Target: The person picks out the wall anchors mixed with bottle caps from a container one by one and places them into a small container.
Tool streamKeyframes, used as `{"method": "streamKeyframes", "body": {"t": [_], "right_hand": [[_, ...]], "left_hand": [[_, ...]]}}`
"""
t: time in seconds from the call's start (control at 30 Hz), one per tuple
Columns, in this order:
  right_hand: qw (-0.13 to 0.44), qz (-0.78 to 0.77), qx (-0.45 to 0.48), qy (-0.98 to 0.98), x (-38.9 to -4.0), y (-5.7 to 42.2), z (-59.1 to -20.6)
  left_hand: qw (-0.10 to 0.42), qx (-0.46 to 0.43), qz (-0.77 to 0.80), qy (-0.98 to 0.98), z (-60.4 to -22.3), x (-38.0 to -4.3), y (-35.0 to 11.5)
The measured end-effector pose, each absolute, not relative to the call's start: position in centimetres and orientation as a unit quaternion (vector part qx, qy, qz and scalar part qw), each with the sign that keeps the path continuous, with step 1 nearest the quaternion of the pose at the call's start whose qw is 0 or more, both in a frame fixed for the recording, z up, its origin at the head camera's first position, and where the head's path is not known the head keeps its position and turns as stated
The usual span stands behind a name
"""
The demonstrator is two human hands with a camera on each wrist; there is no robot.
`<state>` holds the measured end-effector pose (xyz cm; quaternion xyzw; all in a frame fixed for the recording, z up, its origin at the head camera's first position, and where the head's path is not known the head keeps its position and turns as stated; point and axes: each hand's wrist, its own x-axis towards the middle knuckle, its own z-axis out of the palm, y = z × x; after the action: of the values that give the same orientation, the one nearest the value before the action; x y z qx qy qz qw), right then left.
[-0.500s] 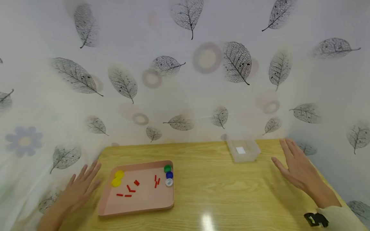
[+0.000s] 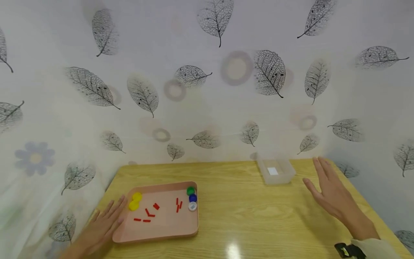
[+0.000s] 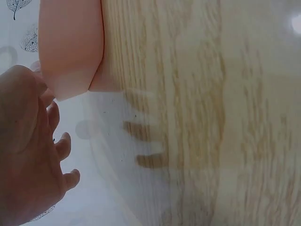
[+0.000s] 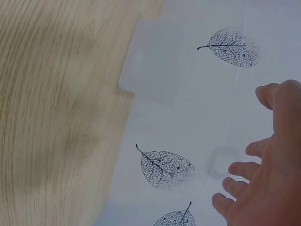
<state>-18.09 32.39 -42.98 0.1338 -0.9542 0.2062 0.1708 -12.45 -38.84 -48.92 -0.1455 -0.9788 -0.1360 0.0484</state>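
Observation:
My left hand (image 2: 102,226), fingers stretched out, is at the left edge of a pink tray (image 2: 155,238); whether it touches the rim cannot be told. Inside the tray lie two yellow round caps (image 2: 134,205), several short red sticks (image 2: 147,221), and a green cap (image 2: 190,191), a blue cap (image 2: 192,198) and a white cap (image 2: 192,206) along the right wall. In the left wrist view the tray's outer wall (image 3: 70,47) rises beside the hand. Over the table's right side my right hand (image 2: 337,198) is held up with straight fingers, holding nothing, right of a clear plastic box (image 2: 280,179).
The wooden table (image 2: 239,216) runs back to a pale leaf-patterned curtain (image 2: 200,108), which also hangs at both sides. A white square (image 2: 272,171) shows in the clear box at the back right. A dark strap (image 2: 350,250) circles my right wrist.
My left hand has moved right and slightly down, up to the tray's left edge. The right hand stays almost in place. The whole view has shifted slightly.

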Motion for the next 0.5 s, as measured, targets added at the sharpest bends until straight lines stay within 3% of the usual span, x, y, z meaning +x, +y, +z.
{"method": "streamKeyframes", "body": {"t": [0.2, 0.4, 0.47, 0.5], "right_hand": [[0.162, 0.223, 0.116, -0.954, -17.2, 32.2, -43.0], [0.136, 0.244, 0.105, -0.954, -16.6, 31.9, -43.4], [0.137, 0.244, 0.102, -0.955, -16.4, 31.7, -43.5], [0.14, 0.245, 0.1, -0.954, -16.3, 31.6, -43.6]], "left_hand": [[0.007, -0.13, -0.181, -0.975, -49.1, -13.1, -38.5], [0.086, -0.362, -0.196, -0.907, -50.0, -12.4, -40.3], [0.083, -0.356, -0.184, -0.912, -50.0, -12.4, -40.3], [0.054, -0.308, -0.18, -0.933, -49.8, -12.6, -40.0]]}}
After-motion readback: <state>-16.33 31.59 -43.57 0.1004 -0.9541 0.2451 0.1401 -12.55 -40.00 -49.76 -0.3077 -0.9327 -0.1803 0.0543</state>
